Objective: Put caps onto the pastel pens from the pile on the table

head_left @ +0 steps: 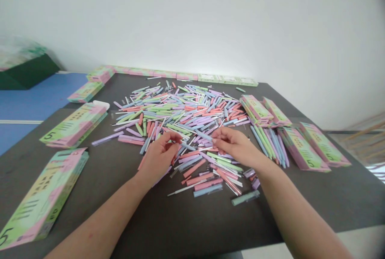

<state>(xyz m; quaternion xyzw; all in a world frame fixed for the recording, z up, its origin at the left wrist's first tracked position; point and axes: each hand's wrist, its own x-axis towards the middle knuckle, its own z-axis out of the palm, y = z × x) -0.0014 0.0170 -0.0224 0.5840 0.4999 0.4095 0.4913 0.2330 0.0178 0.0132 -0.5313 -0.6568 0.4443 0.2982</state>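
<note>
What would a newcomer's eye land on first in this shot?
The big heap of pastel pens fills the middle of the dark table, its pink, green, lilac and blue barrels lying every which way. The left hand and right hand reach over its near side, fingers facing each other. Green-and-pink boxes marked with a 5 lie along the table's left, right and far edges.

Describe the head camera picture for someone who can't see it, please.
A person's left hand and right hand reach over a large heap of pastel pens spread across a dark table. Green-and-pink boxes marked with a 5 lie on both sides of the heap and along the far edge.
</note>
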